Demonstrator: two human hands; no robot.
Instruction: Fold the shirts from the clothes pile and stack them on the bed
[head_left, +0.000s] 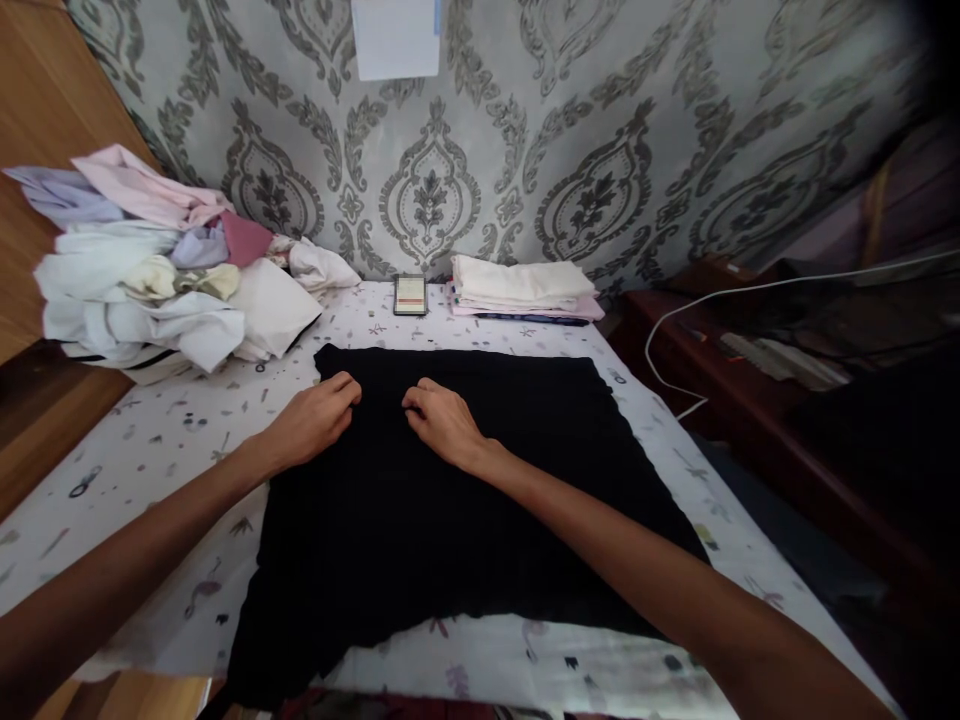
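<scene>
A black cloth (pixel 465 520) is spread out over a white patterned sheet, one corner trailing toward the front left edge. Over its upper left part is my left hand (pixel 319 415), its fingers curled closed. My right hand (pixel 446 420) is a little to the right, also on or just above the cloth, with its fingers pinched. Whether either hand grips a bit of the black fabric is too hard to make out.
A heap of rumpled light clothes (pixel 165 270) lies at the back left. By the wall are a small framed object (pixel 410 296) and a folded stack (pixel 525 288). A white cable (pixel 750 287) crosses dark red furniture (pixel 787 430) at the right.
</scene>
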